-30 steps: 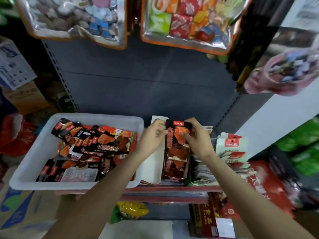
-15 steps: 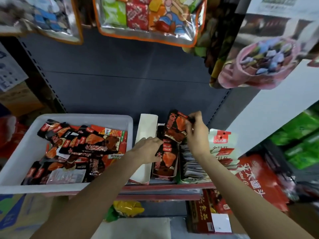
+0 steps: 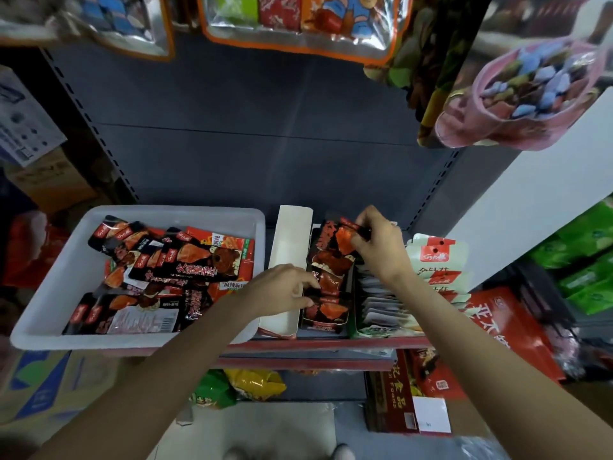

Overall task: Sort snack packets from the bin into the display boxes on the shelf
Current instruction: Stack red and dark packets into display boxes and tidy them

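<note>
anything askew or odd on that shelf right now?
Mostly the white bin: its black-and-red packets lie jumbled at all angles, overlapping. In the display box, the rear packet sits tilted while the right hand pinches its top. No spill or damage visible.
</note>
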Demonstrator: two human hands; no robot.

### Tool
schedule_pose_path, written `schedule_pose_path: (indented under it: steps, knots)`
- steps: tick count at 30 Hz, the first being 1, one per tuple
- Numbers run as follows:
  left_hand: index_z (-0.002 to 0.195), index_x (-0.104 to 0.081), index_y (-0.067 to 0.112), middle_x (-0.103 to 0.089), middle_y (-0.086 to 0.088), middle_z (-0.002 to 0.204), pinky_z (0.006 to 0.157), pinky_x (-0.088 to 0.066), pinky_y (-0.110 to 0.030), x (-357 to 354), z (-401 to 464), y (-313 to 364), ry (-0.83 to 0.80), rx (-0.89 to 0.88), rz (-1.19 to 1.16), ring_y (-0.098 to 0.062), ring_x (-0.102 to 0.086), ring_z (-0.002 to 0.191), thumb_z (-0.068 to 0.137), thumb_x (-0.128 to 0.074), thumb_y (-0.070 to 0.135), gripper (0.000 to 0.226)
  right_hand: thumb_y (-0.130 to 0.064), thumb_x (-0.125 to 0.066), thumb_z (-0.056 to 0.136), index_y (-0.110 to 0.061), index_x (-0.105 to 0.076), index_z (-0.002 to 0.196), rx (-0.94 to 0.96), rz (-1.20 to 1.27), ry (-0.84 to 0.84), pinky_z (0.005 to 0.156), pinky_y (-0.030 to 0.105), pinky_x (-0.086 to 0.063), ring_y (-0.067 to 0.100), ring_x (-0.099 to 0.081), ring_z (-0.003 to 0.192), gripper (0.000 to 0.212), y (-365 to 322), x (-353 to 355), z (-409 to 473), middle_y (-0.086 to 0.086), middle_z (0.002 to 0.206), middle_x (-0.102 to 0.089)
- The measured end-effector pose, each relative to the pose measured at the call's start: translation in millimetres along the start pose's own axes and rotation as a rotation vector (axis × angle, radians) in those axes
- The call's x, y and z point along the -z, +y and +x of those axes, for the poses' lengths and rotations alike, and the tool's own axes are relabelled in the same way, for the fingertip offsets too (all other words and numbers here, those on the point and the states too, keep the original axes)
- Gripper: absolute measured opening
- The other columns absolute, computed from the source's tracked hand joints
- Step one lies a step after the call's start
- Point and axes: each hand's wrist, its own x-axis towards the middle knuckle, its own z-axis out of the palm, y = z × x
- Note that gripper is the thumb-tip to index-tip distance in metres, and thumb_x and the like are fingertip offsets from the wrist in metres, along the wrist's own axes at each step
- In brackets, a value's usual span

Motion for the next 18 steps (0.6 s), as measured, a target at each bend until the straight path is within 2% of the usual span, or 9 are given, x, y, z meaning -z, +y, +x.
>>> schedule_pose_path:
  steps: [3,6,8,12,16,18]
  knots:
    - [0.110,-0.065,0.030,-0.066,0.005,0.101,0.079,-0.051,-0.033,1.0,-1.0,-0.9,0.039,0.029,-0.070,-0.007,-0.057,0.087,0.085,-0.067,0.033,0.026,0.000,-0.057,0.083,-0.012,-0.043,0.085,0.016,-0.090,-0.046,0.050,0.024,-0.035,0.016,-0.049,0.057,0.018,-0.4,4.4,-0.4,0.004,0.068,-0.056]
    - [0.106,-0.068,0.030,-0.069,0.004,0.100,0.080,-0.052,-0.035,1.0,-1.3,0.2,0.058,0.040,-0.108,-0.006,-0.059,0.085,0.085,-0.067,0.029,0.021,-0.003,-0.059,0.085,-0.014,-0.043,0.088,0.029,-0.174,-0.193,0.048,0.023,-0.034,0.022,-0.052,0.062,0.019,1.2,-1.8,-2.7,0.006,0.073,-0.057]
    - [0.105,-0.069,0.029,-0.070,0.006,0.100,0.079,-0.053,-0.035,1.3,-2.1,1.0,0.068,0.038,-0.126,-0.004,-0.059,0.083,0.086,-0.067,0.024,0.020,-0.005,-0.058,0.087,-0.014,-0.045,0.090,0.023,-0.187,-0.262,0.056,0.027,-0.034,0.024,-0.054,0.069,0.016,2.0,-10.2,-2.5,0.009,0.079,-0.059]
    - [0.106,-0.071,0.026,-0.070,0.005,0.100,0.078,-0.053,-0.035,2.8,-4.1,2.3,0.085,0.035,-0.133,-0.006,-0.061,0.081,0.087,-0.066,0.020,0.021,-0.004,-0.053,0.090,-0.003,-0.051,0.099,0.032,-0.235,-0.303,0.065,0.032,-0.039,0.031,-0.058,0.080,0.010,-1.7,-19.9,0.2,0.017,0.088,-0.063]
    - [0.109,-0.070,0.025,-0.070,0.004,0.104,0.079,-0.052,-0.032,1.7,-6.5,3.7,0.093,0.049,-0.124,-0.006,-0.061,0.081,0.088,-0.064,0.020,0.023,-0.007,-0.054,0.090,-0.008,-0.047,0.090,0.020,-0.287,-0.339,0.060,0.027,-0.032,0.026,-0.052,0.074,0.007,1.5,-24.5,-1.0,0.010,0.082,-0.057]
    - [0.110,-0.069,0.026,-0.070,0.002,0.104,0.080,-0.052,-0.032,0.2,-7.4,4.0,0.100,0.070,-0.127,-0.006,-0.061,0.080,0.088,-0.064,0.020,0.023,-0.010,-0.054,0.090,-0.011,-0.046,0.085,-0.004,-0.360,-0.423,0.062,0.027,-0.033,0.023,-0.050,0.073,0.011,6.0,-28.3,-2.6,0.007,0.079,-0.053]
